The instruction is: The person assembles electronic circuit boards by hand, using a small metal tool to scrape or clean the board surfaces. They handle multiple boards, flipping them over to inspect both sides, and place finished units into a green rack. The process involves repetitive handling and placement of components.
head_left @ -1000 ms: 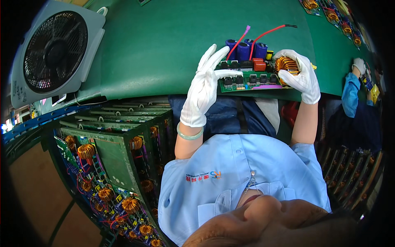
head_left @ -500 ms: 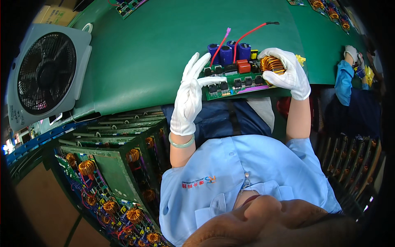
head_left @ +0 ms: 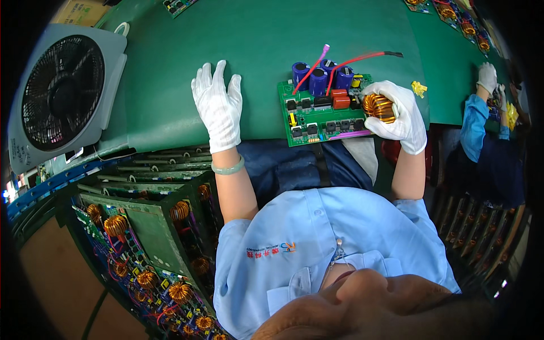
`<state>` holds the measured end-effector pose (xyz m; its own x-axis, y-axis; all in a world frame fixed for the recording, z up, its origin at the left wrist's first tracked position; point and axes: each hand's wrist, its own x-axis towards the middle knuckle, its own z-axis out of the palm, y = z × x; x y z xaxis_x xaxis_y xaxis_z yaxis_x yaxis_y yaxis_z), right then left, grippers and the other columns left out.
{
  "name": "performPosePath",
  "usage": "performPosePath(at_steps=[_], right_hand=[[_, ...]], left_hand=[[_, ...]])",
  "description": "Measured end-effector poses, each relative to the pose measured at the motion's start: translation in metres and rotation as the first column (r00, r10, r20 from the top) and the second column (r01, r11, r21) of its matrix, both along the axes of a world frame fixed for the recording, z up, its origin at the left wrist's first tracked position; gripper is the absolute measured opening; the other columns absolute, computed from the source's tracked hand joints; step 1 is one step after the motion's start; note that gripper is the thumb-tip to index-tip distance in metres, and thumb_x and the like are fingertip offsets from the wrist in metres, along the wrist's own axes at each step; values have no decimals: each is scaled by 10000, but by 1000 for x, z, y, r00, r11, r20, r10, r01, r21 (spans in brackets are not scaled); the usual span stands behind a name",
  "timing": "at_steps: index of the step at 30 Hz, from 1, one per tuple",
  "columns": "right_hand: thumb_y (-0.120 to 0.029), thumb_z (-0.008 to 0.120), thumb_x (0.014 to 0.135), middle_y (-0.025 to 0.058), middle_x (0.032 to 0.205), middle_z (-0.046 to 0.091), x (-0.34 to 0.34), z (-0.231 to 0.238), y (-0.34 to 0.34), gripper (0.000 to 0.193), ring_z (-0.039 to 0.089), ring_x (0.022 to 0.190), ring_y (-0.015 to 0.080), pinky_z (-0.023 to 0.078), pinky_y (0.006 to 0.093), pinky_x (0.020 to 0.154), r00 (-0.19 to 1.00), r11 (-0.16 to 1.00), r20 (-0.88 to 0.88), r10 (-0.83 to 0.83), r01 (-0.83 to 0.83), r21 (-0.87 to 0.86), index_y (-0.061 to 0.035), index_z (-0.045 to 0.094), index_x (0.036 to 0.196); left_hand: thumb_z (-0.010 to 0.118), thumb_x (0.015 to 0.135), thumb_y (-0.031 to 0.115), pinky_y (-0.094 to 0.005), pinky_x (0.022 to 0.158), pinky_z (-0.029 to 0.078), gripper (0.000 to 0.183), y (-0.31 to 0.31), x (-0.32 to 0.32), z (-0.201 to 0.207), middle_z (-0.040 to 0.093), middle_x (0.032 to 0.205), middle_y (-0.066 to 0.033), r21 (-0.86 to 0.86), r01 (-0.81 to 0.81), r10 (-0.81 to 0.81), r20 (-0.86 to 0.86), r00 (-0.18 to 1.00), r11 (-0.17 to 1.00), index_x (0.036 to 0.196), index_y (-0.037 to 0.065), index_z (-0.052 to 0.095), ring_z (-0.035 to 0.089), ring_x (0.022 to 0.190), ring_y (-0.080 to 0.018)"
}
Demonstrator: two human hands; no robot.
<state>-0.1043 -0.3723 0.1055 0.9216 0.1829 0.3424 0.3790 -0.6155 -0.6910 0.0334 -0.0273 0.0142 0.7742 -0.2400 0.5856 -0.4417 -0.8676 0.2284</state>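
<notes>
A green circuit board (head_left: 310,116) lies near the front edge of the green-topped table. It carries several blue capacitors (head_left: 318,83), red block components (head_left: 340,100) and two red wires rising from it. At its right end sits a copper-wound toroid coil (head_left: 378,108). My right hand (head_left: 403,116), in a white glove, closes round this coil with thumb and fingers. Also gloved in white, my left hand (head_left: 218,107) is apart from the board to its left, over the tabletop, palm down with fingers spread and holding nothing.
A grey box fan (head_left: 65,90) stands at the left. Below it, a rack (head_left: 153,226) holds several upright boards with coils. More boards (head_left: 462,22) lie at the far right, and a crumpled yellow scrap (head_left: 419,89) is beside my right hand. A co-worker's gloved hand (head_left: 487,76) shows at the right.
My left hand has left the board's left end and moved left, its fingers spreading. My right hand still grips the coil. The board appears slightly lower in view.
</notes>
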Motion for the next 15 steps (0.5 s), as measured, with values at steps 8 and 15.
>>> performPosePath(at_steps=[8, 15], right_hand=[[-252, 909, 618, 134, 966, 723, -9, -12, 2, 516, 714, 841, 334, 566, 372, 739, 995, 996, 97, 30, -22, -87, -30, 677, 1021], [-260, 911, 621, 129, 987, 734, -9, -14, 2, 535, 724, 877, 333, 571, 375, 751, 993, 992, 112, 38, -24, -127, -34, 671, 1041]], left_hand=[[787, 873, 288, -523, 1121, 413, 426, 3, 0, -6, 652, 1299, -212, -16, -5, 5, -4, 1000, 1000, 1247, 105, 695, 601, 1240, -403], [787, 872, 279, -523, 1130, 401, 429, 4, 0, -4, 647, 1302, -225, -20, 2, -2, -23, 1000, 1000, 1248, 94, 692, 597, 1242, -408]])
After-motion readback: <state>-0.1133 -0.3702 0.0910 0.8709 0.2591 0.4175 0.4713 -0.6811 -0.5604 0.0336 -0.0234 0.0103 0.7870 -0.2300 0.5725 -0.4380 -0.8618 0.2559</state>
